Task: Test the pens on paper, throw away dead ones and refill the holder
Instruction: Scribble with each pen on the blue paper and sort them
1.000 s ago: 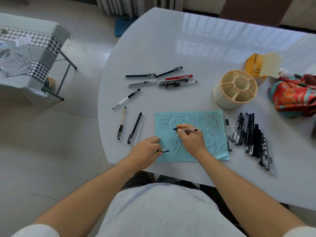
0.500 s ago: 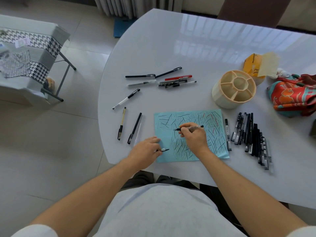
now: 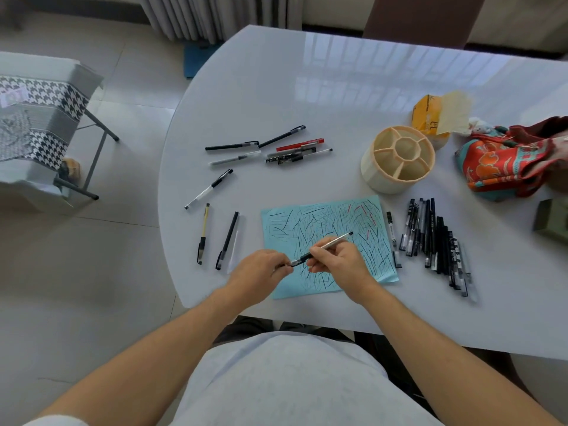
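Flanking paper point(image 3: 325, 238): loose pens point(image 3: 227, 238), pen row point(image 3: 436, 241)

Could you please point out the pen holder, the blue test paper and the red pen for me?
pen holder point(image 3: 377, 171), head view, outer wall.
blue test paper point(image 3: 281, 224), head view, upper left area.
red pen point(image 3: 299, 145), head view, mid barrel.

The paper point(image 3: 322, 241) is light blue with black and red strokes. The holder point(image 3: 396, 161) is cream, the counter point(image 3: 368, 87) white, the cloth point(image 3: 507, 161) red-orange with teal.
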`<state>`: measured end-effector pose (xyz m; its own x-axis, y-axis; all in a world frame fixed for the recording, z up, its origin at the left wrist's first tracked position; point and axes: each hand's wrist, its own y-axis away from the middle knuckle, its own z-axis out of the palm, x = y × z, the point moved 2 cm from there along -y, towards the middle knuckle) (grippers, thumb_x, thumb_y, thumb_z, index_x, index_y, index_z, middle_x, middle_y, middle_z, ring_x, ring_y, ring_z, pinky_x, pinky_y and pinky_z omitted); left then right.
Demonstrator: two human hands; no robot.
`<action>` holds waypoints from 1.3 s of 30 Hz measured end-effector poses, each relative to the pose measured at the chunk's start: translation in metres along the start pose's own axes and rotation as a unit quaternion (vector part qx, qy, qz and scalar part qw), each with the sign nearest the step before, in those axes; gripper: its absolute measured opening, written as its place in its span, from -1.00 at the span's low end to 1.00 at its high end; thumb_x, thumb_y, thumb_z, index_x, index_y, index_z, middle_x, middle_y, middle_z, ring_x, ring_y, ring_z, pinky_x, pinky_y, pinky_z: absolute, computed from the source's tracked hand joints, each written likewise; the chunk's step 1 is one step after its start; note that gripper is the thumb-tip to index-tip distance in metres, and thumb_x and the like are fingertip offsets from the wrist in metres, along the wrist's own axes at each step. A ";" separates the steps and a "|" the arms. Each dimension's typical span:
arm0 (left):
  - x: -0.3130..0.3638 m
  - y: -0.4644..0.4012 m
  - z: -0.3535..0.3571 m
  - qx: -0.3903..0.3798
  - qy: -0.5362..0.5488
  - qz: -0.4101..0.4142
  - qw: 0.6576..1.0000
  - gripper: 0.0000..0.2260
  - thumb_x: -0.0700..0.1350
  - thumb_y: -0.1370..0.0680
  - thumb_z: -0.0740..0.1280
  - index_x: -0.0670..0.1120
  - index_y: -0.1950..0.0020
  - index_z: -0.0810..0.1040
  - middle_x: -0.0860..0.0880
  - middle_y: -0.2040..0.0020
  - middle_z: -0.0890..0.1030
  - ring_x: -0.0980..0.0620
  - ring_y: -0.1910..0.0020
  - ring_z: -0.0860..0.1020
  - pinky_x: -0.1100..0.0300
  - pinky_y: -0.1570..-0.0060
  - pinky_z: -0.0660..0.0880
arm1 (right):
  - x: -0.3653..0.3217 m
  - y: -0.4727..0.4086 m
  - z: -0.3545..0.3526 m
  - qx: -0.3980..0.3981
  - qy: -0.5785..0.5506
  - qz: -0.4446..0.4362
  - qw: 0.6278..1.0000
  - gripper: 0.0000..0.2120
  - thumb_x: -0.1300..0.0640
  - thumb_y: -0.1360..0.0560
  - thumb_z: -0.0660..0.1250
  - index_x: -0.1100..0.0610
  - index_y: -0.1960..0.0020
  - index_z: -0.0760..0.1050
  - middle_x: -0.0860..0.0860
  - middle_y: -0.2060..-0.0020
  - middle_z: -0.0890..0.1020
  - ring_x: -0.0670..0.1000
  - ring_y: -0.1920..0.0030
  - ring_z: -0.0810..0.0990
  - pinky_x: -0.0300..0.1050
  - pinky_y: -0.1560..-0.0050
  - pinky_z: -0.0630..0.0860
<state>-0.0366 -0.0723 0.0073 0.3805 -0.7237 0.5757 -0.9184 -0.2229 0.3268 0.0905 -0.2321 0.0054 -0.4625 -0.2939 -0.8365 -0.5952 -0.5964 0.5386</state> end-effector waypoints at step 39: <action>-0.126 0.031 -0.048 0.063 0.045 -0.310 0.948 -0.76 0.08 -0.55 0.36 0.01 -0.12 0.44 0.06 0.14 0.52 -0.01 0.17 0.52 0.12 0.24 0.38 | -0.078 -0.210 0.213 -0.144 0.674 -0.264 0.675 -0.63 0.31 -0.57 0.21 0.10 -0.32 0.55 0.07 -0.23 0.55 0.15 -0.29 0.50 0.05 -0.11 0.55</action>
<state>-0.1074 0.0433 -0.0190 0.8531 -0.3713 0.3666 -0.5197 -0.6671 0.5338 0.1114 0.0756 -0.0211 0.8975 -0.2793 -0.3412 -0.1999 -0.9475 0.2496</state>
